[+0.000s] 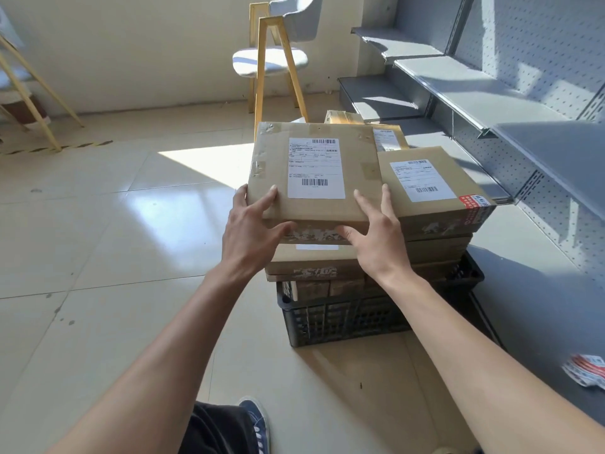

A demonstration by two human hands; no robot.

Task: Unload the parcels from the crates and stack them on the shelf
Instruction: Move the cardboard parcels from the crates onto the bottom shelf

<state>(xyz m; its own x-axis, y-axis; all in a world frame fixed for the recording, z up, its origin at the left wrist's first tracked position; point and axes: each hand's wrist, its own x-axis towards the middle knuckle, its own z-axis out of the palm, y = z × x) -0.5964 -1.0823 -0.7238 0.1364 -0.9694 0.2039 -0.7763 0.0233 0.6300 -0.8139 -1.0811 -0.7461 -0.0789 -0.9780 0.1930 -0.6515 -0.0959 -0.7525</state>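
A flat brown cardboard parcel (314, 145) with a white label lies on top of a stack of parcels in a black plastic crate (340, 319). My left hand (252, 227) grips its near left corner, fingers on top and thumb under the front edge. My right hand (376, 231) grips the near right corner the same way. A second labelled parcel (425, 188) with red tape lies beside it on the right. More parcels (386, 136) stand behind. The grey metal shelf (474, 93) rises on the right.
A yellow-legged chair (271, 57) with a grey seat stands behind the crate. Another yellow frame (29, 93) is at the far left. A crumpled red and white paper (586, 371) lies on the lower shelf board. Tiled floor spreads to the left. My shoe (257, 421) is near the bottom edge.
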